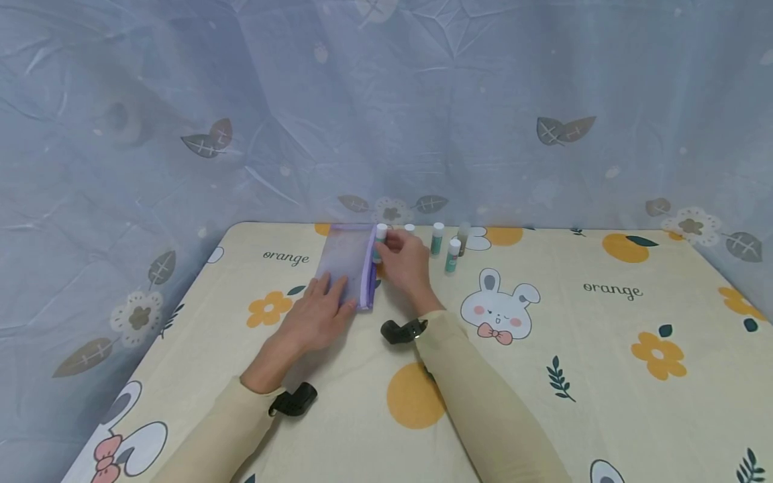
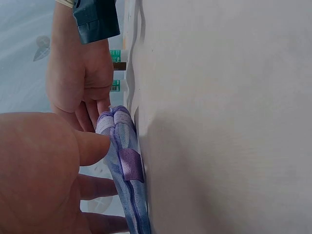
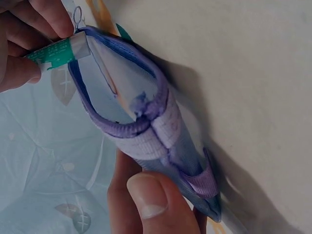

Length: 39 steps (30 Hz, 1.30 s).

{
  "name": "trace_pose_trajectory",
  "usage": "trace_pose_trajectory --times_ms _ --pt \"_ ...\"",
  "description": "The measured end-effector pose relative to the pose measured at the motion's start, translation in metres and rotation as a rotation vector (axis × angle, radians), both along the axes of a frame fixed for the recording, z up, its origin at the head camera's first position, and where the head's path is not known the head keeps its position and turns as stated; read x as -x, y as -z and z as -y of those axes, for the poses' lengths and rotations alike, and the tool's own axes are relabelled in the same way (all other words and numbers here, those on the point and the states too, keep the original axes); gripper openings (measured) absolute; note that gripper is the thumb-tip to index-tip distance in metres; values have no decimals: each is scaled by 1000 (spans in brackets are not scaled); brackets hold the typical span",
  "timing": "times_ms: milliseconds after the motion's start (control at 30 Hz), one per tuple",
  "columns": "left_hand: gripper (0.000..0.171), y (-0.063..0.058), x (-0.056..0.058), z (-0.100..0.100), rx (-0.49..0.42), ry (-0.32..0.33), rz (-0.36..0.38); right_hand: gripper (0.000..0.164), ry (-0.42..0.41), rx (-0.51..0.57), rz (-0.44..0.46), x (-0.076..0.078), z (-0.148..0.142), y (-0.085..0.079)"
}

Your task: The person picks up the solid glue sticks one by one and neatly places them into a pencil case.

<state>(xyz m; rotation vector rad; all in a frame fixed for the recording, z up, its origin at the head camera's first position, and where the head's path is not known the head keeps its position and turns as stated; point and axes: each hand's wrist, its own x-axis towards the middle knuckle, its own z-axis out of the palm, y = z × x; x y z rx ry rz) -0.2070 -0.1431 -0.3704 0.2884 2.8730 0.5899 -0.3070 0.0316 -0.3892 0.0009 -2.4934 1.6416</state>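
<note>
A translucent purple mesh zip pouch (image 1: 343, 258) lies on the table, its zipped side parted into a wide mouth in the right wrist view. My left hand (image 1: 320, 315) rests on the pouch's near part with fingers spread and straight, the thumb (image 2: 95, 147) against its edge. With thumb and fingers, my right hand (image 1: 407, 265) pinches a small green-labelled tube (image 3: 56, 52) with a whitish end. That end overlaps the rim of the pouch's mouth, at the corner with the zipper pull (image 3: 77, 18).
Just right of my right hand stand more small tubes: green ones with white caps (image 1: 437, 239) (image 1: 452, 256) and a brownish one (image 1: 463, 240). Another white cap (image 1: 410, 229) shows behind the hand. A patterned cloth (image 1: 604, 349) covers the table; a blue-grey curtain (image 1: 386, 100) hangs behind.
</note>
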Motion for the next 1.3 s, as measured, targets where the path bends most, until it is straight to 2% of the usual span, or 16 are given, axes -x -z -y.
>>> trace_pose_trajectory --times_ms 200,333,400,767,900,1300 --pt "65 0 1 0 -9 -6 8 37 7 3 33 0 1 0" --pt "65 0 1 0 -14 -9 11 37 1 55 85 0 2 3" --pt "65 0 1 0 -14 -9 12 37 -8 125 121 1 2 5" --pt "64 -1 0 0 -7 -7 -6 37 -53 653 364 3 4 14" --pt "64 -1 0 1 -8 -4 -14 37 -65 769 411 0 3 13" --pt "66 1 1 0 -9 -3 -18 34 -51 819 471 1 0 11"
